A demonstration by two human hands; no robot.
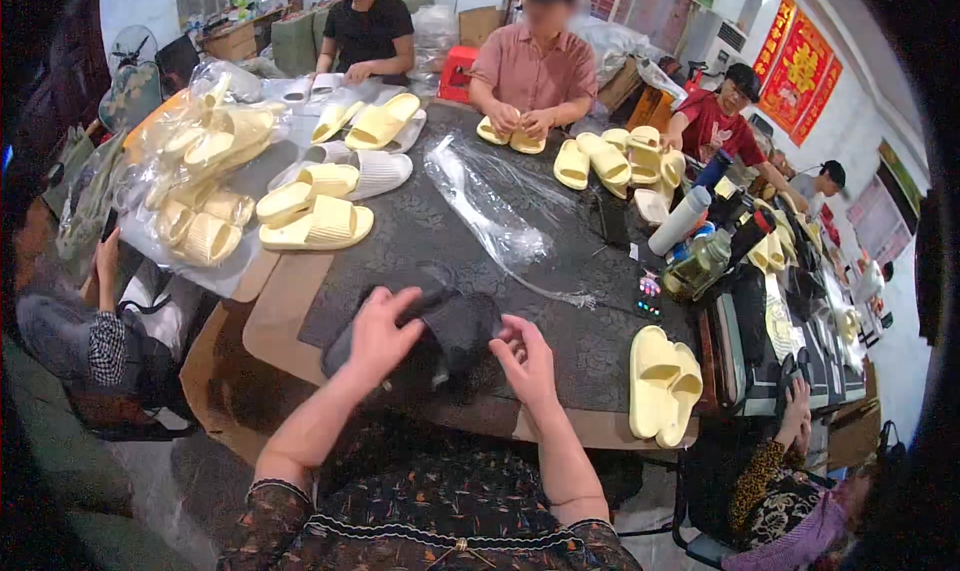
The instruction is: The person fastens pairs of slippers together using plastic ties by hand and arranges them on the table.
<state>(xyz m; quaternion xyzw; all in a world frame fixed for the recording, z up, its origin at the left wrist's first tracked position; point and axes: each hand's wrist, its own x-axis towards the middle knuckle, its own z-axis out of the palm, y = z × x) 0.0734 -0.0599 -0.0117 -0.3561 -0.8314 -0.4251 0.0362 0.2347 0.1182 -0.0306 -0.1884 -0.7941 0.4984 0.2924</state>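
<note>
A pair of dark, nearly black slippers (458, 333) lies on the table right in front of me, blurred and hard to make out against the dark cloth. Over its left side is my left hand (378, 339), fingers spread and thumb apart, seemingly touching the slipper. At the right edge of the pair is my right hand (527, 359), loosely bent with its fingers apart and the fingertips close to the slipper. Neither hand visibly grips anything. Part of the left slipper is hidden beneath my left hand and wrist.
Yellow slippers (665, 386) stand by the front right edge. More yellow slippers (318, 223) and bagged ones (215, 146) lie left. A clear plastic bag (490, 216) stretches across the dark cloth (400, 236). Bottles (680, 221) stand right. Several people sit around; one across handles yellow slippers (512, 134).
</note>
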